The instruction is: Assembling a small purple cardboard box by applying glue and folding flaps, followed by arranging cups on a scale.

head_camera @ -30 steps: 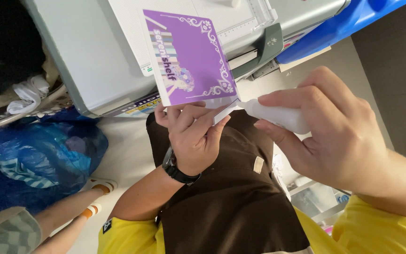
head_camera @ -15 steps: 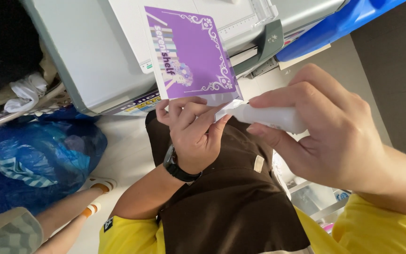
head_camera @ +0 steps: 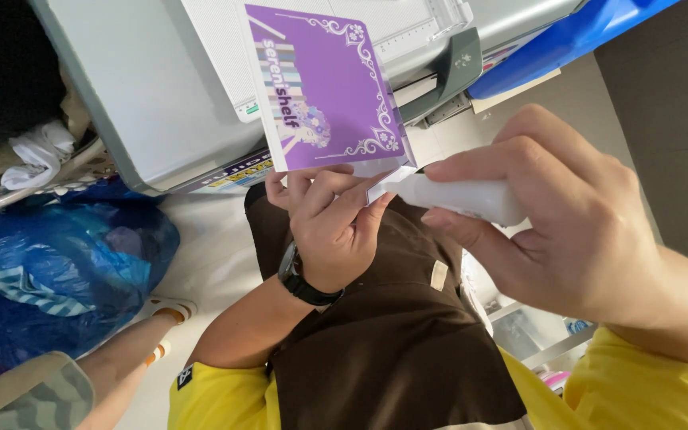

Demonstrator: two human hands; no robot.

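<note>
- Head view showed the left hand closed on the lower edge of a purple card, fingers curled over its front and thumb at the corner.
- The right hand was wrapped around a white tube, its tip touching a small pale tab at the card's lower right corner, just beside the left thumb.
- The purple card stood upright above the left hand, in front of a grey printer that filled the space beyond both hands.
- By its flat, unbent look the card seemed light and fairly stiff, yet thin enough to crease; holding it by the bottom edge, away from the tab, looked the safest grip.
- The tube looked smooth and squeezable, possibly slippery; the full-hand grip around its middle seemed firm.
- A black wristwatch sat on the left wrist, over a brown apron and yellow shirt.
- A blue plastic bag lay well to the left of the left hand; it bulged with soft, striped contents, though what they were could not be told.
- A blue tray-like piece jutted above the right hand, with papers tucked under it.
- Below the right hand a clear container showed on a lower shelf; its contents were too blurred to name.
- A sandalled foot rested on the pale floor near the bag.
</note>
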